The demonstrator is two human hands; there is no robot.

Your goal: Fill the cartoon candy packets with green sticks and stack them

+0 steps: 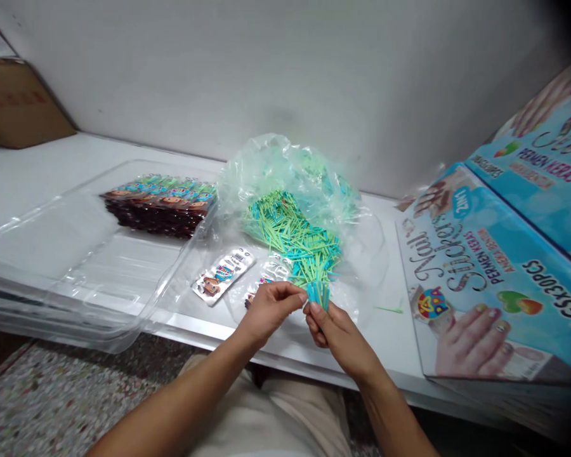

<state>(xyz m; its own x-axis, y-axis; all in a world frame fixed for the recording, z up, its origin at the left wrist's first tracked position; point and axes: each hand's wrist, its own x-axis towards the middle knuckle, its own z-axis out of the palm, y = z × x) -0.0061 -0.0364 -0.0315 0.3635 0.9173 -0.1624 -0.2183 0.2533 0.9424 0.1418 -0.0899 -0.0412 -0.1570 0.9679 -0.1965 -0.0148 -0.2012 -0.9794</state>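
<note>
Nearest: 2 forearms over lap, beige trousers (266, 419). Terrazzo floor (52, 400) at lower left.

2 hands meet at front edge of white table (400, 343). Left hand (269, 308) and right hand (335, 330) both pinch one small bundle of blue sticks (318, 293), fingertips closed on its lower end, bundle upright, approx. 6–8 sticks, exact count not readable.

Just behind hands: 2 printed sachets flat on table. 1st, sachet w/ cartoon face (223, 274), left of hands. 2nd, part-hidden sachet (261, 285), under clear film, touching left hand area. 1 stray green stick (389, 310) lies alone to the right of hands.

Mid: 1 clear plastic bag (285, 171), open, w/ heap of green and blue sticks (290, 238) spilling toward hands; too many to count.

Left mid: stack of clear plastic trays (76, 279), number cannot tell. 1 row of packed sachets (162, 206) stands in top tray at its far right corner.

Right: 2 blue display boxes, "Nail Stickers" print. Near box (495, 285) flat on table, far box (547, 165) behind it, tilted.

Far: 1 brown carton (14, 108) at top left, white wall (266, 70) behind all.
</note>
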